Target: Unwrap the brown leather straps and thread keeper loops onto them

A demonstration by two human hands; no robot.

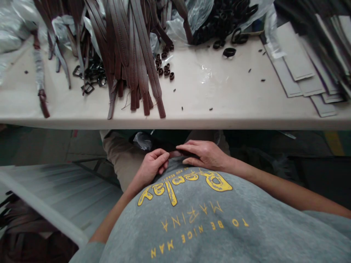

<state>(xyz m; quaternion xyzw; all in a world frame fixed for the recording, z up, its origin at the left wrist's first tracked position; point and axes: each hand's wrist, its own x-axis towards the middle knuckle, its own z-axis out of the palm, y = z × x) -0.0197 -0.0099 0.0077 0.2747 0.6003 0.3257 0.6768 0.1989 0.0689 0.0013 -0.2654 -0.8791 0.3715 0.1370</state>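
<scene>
Close to my shirt, below the table's front edge, a short stretch of dark brown leather strap point(175, 153) shows between my two hands. My left hand point(154, 163) pinches one end of it between thumb and forefinger, with the other fingers curled. On the other side, my right hand point(207, 154) closes over the strap with fingers above and thumb below. Its palm hides the rest of the strap, so its full length cannot be seen. Many similar stitched brown straps point(133, 62) lie in a bunch on the table ahead, some ends close to the front edge.
On the cream table point(197, 98) sit small brown leather loops point(166, 70), black metal buckles point(93, 73), a heap of black loops point(226, 22) and clear plastic bags. Flat grey pieces point(297, 58) are stacked at the right. A corrugated white panel point(63, 197) stands at lower left.
</scene>
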